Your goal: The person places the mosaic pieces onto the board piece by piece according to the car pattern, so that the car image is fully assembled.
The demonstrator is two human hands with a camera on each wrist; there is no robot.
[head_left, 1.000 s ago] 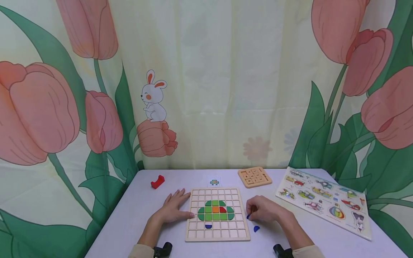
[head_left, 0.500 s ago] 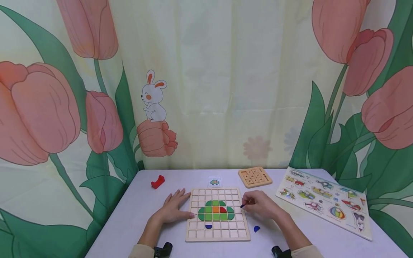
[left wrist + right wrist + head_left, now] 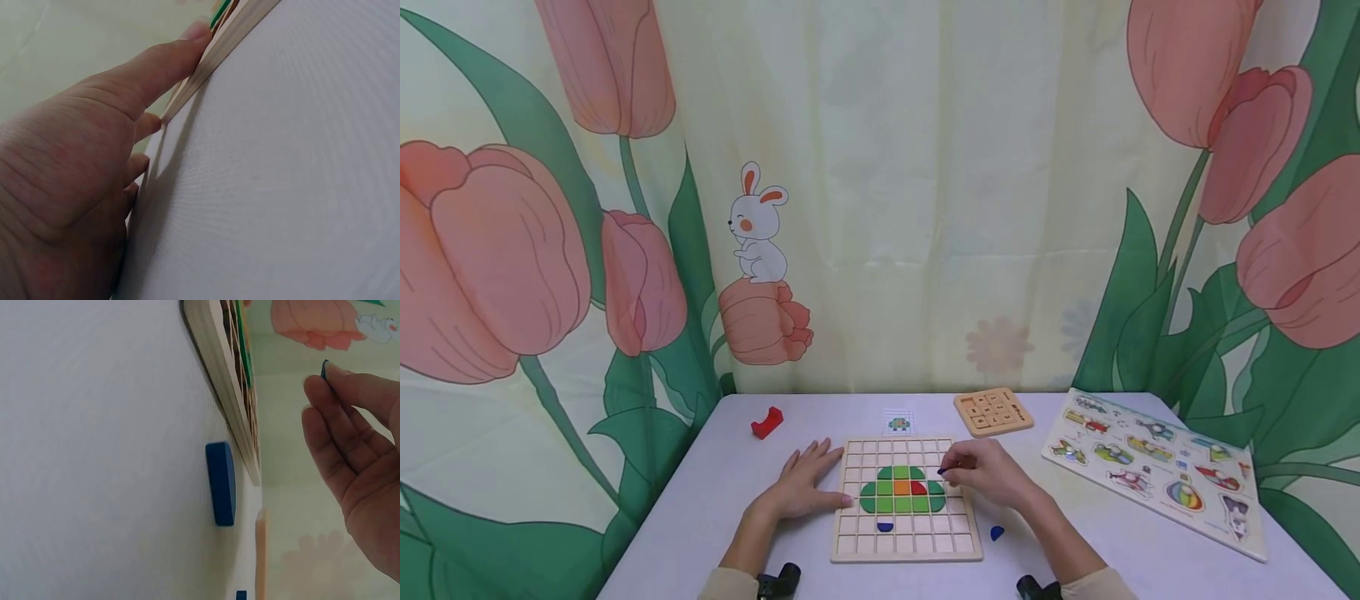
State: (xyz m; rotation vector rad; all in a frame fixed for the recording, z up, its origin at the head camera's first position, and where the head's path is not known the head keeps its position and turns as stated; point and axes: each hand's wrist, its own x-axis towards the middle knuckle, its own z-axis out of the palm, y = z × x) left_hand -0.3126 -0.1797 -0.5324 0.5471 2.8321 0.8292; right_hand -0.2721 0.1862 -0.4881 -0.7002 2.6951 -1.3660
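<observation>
A wooden grid board (image 3: pixel 906 548) lies in the middle of the table, with green blocks (image 3: pixel 883 504), an orange block (image 3: pixel 901 487) and a red block (image 3: pixel 917 487) grouped in its cells. Below them on the grid sits a blue half-round block (image 3: pixel 885 527). My left hand (image 3: pixel 805 483) rests at the board's left side with fingers spread, its thumb (image 3: pixel 187 47) on the edge. Over the board's right part, my right hand (image 3: pixel 988 473) pinches a small blue block (image 3: pixel 324 369) between thumb and fingertips. Another blue half-round block (image 3: pixel 997 532) lies on the table right of the board.
Behind the board lies a small pattern card (image 3: pixel 898 422). A red notched block (image 3: pixel 767 423) is at the back left, a wooden number puzzle (image 3: pixel 992 412) at the back right. A large picture puzzle board (image 3: pixel 1157 471) covers the right side. A tulip-print curtain (image 3: pixel 880 208) hangs behind.
My right hand has moved left from the table beside the board to above its right columns, carrying the blue block. My left hand has stayed in place.
</observation>
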